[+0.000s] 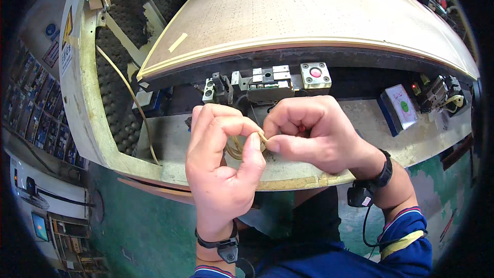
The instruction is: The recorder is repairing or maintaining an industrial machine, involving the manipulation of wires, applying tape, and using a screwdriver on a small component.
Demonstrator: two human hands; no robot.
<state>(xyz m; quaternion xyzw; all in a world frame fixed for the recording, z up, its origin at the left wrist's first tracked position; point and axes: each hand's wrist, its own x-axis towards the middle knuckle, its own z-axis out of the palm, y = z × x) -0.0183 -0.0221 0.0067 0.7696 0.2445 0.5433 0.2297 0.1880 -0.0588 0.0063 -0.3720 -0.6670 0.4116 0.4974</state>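
The left hand [226,172] and right hand [321,136] both pinch a thin beige strand [263,137] between their fingers [222,125], above a pale scuffed worktop [368,114]

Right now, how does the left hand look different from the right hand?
The left hand rises from the lower part of the picture, while the right hand comes in from the right. The left thumb points up, but the right thumb points left. The right hand looks more tightly curled than the left hand. Both pinch a thin tan cord.
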